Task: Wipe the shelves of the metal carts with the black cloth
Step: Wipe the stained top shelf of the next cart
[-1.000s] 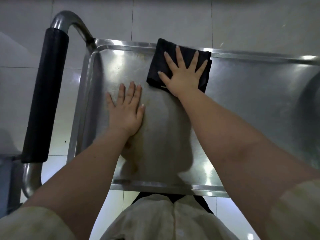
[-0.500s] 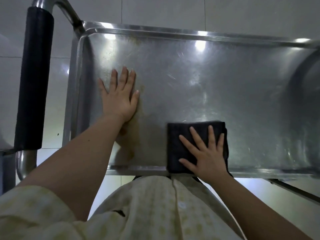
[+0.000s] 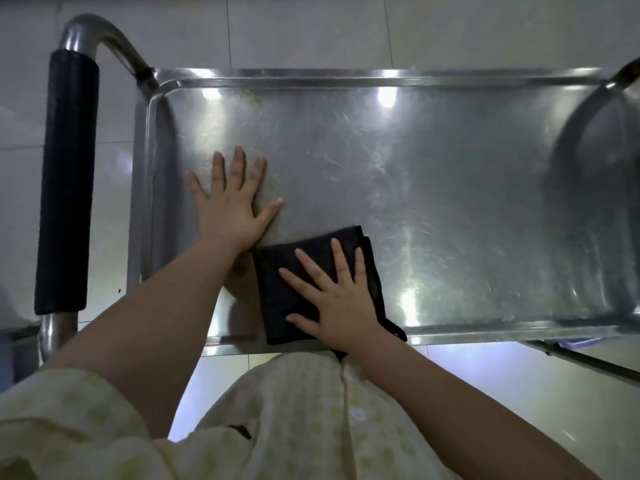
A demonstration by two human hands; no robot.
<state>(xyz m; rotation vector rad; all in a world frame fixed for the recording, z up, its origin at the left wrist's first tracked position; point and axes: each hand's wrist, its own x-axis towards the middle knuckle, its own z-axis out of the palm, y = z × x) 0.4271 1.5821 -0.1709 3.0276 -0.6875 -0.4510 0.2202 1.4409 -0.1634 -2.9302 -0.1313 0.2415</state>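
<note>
Pressing flat on the black cloth (image 3: 284,292), the right hand (image 3: 341,299) has its fingers spread and straight, gripping nothing, with the palm bearing down on the fabric. Nearest the camera is the person's pale, faintly patterned garment (image 3: 294,420), and both bare forearms reach forward from it. The cloth is matte and dark, folded into a rough rectangle with layered edges showing along its right side. It lies on the near part of the metal cart's top shelf (image 3: 450,202), left of the middle, and one corner hangs over the near rim. Its far left corner sits just beside the wrist of the left hand (image 3: 230,209). That hand is also flat and relaxed, fingers straight on the bare steel, holding nothing. A faint brownish streak runs beside its index finger. The shelf is brushed steel with a raised rim and rounded corners, covered in fine swirling scratches and bright spots of reflected light. At the left end a bent steel tube carries a black padded handle (image 3: 67,181). Beyond the cart lies a pale tiled floor (image 3: 311,26)
</note>
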